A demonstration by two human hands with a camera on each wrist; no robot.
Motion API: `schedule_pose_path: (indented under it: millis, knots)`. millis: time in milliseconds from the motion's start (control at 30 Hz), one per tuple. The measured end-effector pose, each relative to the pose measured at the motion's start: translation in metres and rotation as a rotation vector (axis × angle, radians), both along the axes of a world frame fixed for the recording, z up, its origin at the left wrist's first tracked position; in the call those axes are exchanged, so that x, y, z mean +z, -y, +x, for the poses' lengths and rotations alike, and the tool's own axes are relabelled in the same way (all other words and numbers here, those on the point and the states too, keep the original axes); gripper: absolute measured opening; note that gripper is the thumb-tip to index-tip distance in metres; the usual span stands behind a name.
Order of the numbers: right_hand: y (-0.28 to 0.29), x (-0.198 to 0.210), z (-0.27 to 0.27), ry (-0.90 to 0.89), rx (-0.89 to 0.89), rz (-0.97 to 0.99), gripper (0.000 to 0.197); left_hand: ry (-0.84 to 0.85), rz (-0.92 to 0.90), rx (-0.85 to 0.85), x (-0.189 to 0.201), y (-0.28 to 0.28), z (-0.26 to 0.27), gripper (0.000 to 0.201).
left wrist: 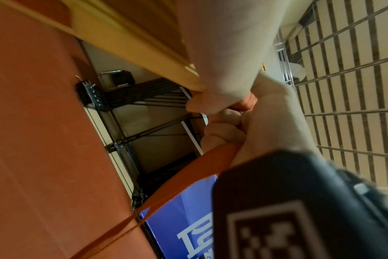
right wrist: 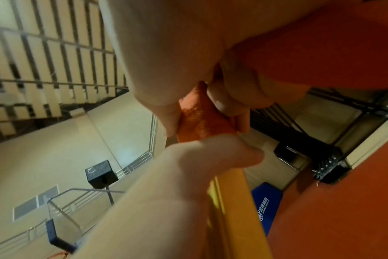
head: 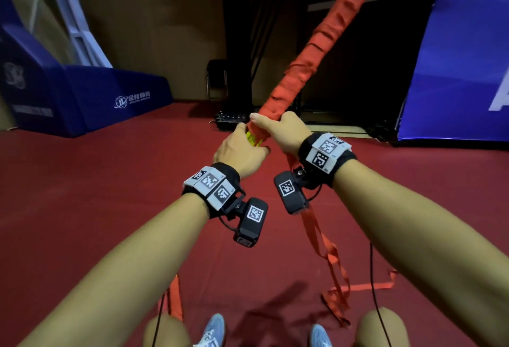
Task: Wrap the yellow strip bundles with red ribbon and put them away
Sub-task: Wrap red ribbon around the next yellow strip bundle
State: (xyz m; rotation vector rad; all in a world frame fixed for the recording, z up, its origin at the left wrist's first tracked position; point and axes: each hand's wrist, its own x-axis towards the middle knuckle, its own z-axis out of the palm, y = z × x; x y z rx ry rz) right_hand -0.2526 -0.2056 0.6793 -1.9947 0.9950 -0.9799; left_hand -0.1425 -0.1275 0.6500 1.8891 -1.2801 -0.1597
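A long yellow strip bundle (head: pixel 316 41), wound almost fully in red ribbon, slants up from my hands toward the upper right. Bare yellow strips (head: pixel 253 139) show only at its lower end and at the far tip. My left hand (head: pixel 242 147) grips that bare yellow end (left wrist: pixel 133 43). Just above it, my right hand (head: pixel 279 129) is closed round the wrapped part (right wrist: pixel 195 119). The loose ribbon tail (head: pixel 325 247) runs out of the right fist (left wrist: pixel 199 168) and hangs down to the floor, where it lies in folds.
Red floor (head: pixel 96 195) stretches all around. A blue padded base (head: pixel 82 98) stands at the left and a blue banner (head: pixel 454 57) at the right. A black metal frame (head: pixel 259 43) and a chair (head: pixel 217 79) are behind. Another red ribbon (head: pixel 175 300) lies by my left shoe (head: pixel 212 330).
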Motion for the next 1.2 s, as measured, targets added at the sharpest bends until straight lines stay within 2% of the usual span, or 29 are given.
schedule_pose_path:
  millis: [67,167,267,300,367,467,533,633,733,867,1067,1200]
  knots:
    - [-0.002,-0.005,-0.008,0.066,0.101,0.026,0.034,-0.147,0.006,-0.102,-0.004,0.000,0.002,0.032]
    - [-0.009,-0.008,-0.019,0.100,0.233,0.064,0.032,-0.374,0.049,-0.282,-0.006,-0.004,0.007,0.012]
    - [-0.015,-0.008,-0.022,0.099,0.332,0.075,0.031,-0.648,0.102,-0.447,-0.010,-0.009,0.011,0.008]
    - [-0.015,-0.008,-0.021,0.094,0.348,0.076,0.032,-0.692,0.096,-0.474,-0.012,-0.010,0.012,0.012]
    - [-0.013,-0.009,-0.018,0.063,0.363,0.087,0.034,-0.685,0.059,-0.445,-0.016,-0.011,0.013,0.016]
    - [-0.013,-0.008,-0.017,0.050,0.419,0.079,0.025,-0.595,-0.045,-0.341,-0.022,-0.011,0.012,0.008]
    - [-0.013,-0.005,-0.017,0.043,0.419,0.093,0.023,-0.566,-0.101,-0.285,-0.023,-0.009,0.013,0.010]
    - [-0.007,-0.001,-0.015,-0.005,0.348,0.116,0.034,-0.534,-0.158,-0.183,-0.024,-0.004,0.016,0.006]
    - [-0.001,0.000,-0.011,-0.020,0.298,0.152,0.043,-0.486,-0.175,-0.108,-0.025,-0.001,0.016,0.012]
    - [0.001,-0.002,-0.011,-0.051,0.267,0.162,0.045,-0.461,-0.184,-0.026,-0.028,0.003,0.016,0.012]
    - [0.000,-0.007,-0.008,-0.090,0.187,0.110,0.047,-0.481,-0.204,0.077,-0.033,0.005,0.014,0.018]
    - [-0.007,-0.012,0.000,-0.203,0.048,-0.098,0.058,-0.479,-0.221,0.111,-0.030,0.007,0.011,0.028]
